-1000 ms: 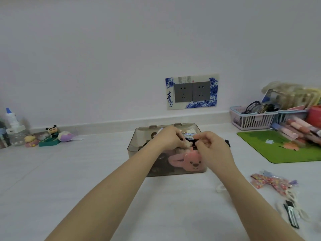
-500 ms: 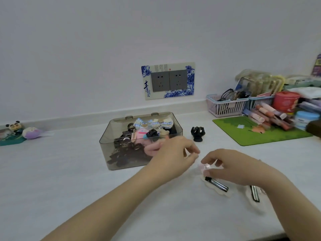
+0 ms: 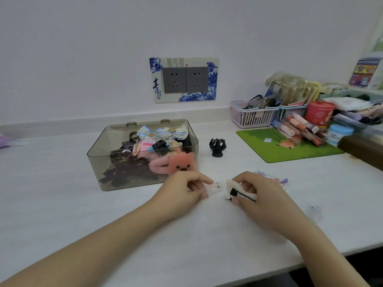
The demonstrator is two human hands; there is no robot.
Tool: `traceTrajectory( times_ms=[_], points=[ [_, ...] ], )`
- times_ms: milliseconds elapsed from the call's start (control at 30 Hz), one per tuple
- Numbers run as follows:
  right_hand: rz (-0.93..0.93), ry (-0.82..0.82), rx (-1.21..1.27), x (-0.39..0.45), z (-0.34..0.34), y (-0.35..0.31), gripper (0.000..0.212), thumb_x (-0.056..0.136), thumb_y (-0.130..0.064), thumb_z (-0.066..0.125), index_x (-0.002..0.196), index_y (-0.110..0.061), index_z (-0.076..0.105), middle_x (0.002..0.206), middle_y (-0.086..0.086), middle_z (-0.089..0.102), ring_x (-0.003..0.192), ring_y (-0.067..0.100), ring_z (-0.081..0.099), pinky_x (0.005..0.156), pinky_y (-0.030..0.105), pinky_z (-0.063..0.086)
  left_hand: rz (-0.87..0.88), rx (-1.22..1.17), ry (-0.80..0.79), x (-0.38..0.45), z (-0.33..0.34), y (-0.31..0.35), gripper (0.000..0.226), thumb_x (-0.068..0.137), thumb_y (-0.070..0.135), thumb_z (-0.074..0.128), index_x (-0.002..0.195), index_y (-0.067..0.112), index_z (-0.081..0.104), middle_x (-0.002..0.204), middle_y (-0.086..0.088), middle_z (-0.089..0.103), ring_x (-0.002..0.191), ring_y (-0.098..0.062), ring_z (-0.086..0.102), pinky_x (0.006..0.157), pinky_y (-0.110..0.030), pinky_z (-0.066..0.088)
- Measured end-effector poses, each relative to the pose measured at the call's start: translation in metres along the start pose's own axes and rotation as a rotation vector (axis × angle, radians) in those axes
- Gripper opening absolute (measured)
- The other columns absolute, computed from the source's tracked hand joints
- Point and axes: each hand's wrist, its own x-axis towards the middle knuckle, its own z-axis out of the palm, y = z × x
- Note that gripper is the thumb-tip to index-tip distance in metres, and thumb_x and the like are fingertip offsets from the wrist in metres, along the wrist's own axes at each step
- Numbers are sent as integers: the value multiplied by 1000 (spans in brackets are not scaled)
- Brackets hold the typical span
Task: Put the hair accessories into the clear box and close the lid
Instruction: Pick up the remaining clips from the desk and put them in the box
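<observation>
The clear smoky box (image 3: pixel 103 172) stands open on the white counter, holding several clips, bows and a pink plush clip (image 3: pixel 180 163). In front of its right corner my left hand (image 3: pixel 186 190) pinches a small pale pink clip (image 3: pixel 213 186) on the counter. To the right, my right hand (image 3: pixel 256 190) grips a white fluffy clip with a black metal clasp (image 3: pixel 238 192). A black claw clip (image 3: pixel 217 147) stands to the right of the box. More colourful clips (image 3: pixel 277 179) lie behind my right hand, partly hidden. The lid is not visible.
A green mat (image 3: pixel 290 149) lies at the back right with tubes on it. Behind it are a pink basket (image 3: pixel 251 118), a red tub (image 3: pixel 319 112) and a blue jar (image 3: pixel 339 132). A dark object (image 3: pixel 362 149) sits at the right edge. The counter's front edge runs near my right forearm.
Both hands left the box and came down to the counter in front of it. The left now pinches the pink clip, the right grips the white fluffy clip. The view turned right.
</observation>
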Motion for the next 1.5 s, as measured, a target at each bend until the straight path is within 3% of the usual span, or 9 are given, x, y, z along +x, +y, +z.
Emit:
traceTrajectory(
  times_ms=[67,167,367,533,667,1000,1167,1333,1500],
  points=[
    [29,58,66,-1,-5,3,15,83,-15,60,88,-26,52,87,-7,61,82,5,55,63,10,38,0,-34,24,-2,-2,1,29,83,2,62,100,24,70,78,8,62,63,4,51,60,-4,39],
    [55,82,124,-4,-19,5,14,87,-12,53,86,-23,44,84,-6,62,76,19,58,61,27,45,25,-61,48,-4,1,3,29,84,4,62,98,29,68,78,9,62,65,4,51,60,-4,39],
    [225,113,-43,-20,-44,17,5,89,-27,52,95,-28,53,75,-2,61,57,14,53,46,23,40,44,-91,88,-3,11,1,38,86,6,61,108,36,57,81,9,56,66,3,49,65,-7,40],
    [335,-5,-380,-32,-37,16,34,81,-55,55,100,-27,52,89,-5,58,82,18,53,63,29,38,48,-52,39,-4,19,3,37,87,7,59,111,34,53,78,11,54,68,-2,50,65,-8,39],
    [300,28,-483,-35,-30,15,39,80,-60,52,103,-28,54,93,-6,60,88,19,53,64,28,34,61,-22,12,-3,24,7,32,86,9,61,111,28,58,76,11,55,62,5,49,61,-6,39],
    [157,149,-400,-29,-13,21,24,81,-49,53,97,-33,59,101,-11,65,93,14,59,69,26,38,85,205,-36,6,31,10,37,81,26,68,116,26,56,96,6,53,74,0,50,69,-7,38],
    [122,132,-230,-20,-9,25,21,78,-46,61,98,-40,60,109,-18,63,97,8,59,74,21,37,90,249,-136,15,35,16,60,75,41,73,129,39,48,115,3,48,102,-9,46,93,-22,37],
    [74,180,-114,-20,-9,26,21,77,-37,66,98,-38,63,107,-22,60,101,3,57,78,22,41,139,228,-197,22,36,13,45,73,46,72,116,49,57,113,6,48,108,-9,44,92,-22,38],
    [55,286,-59,-20,-7,27,18,77,-29,67,94,-34,66,96,-24,59,96,3,58,79,26,46,173,252,-165,22,40,16,19,79,36,70,98,39,70,109,4,53,103,-11,45,88,-20,35]
  ],
)
